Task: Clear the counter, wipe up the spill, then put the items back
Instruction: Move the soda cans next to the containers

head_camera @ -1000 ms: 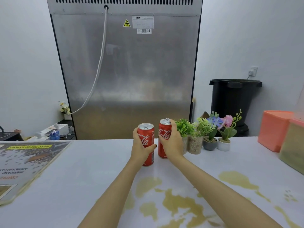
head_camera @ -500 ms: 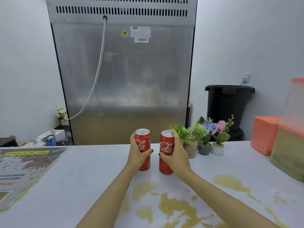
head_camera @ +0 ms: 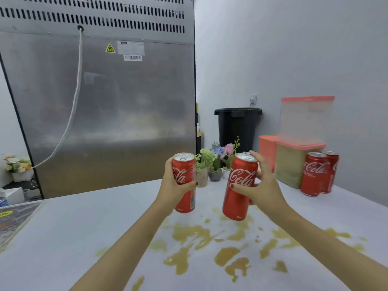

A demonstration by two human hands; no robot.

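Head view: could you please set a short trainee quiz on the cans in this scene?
1. True or false: the left hand grips an upright can.
2. How many standing cans are beside the stacked containers? A one, B two, C four.
3. Fill in: the tilted can is in the ___ hand.
Key: 1 true; 2 B; 3 right.

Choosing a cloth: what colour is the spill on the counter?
The spill is yellowish-brown, in scattered patches on the white counter; the head view shows it.
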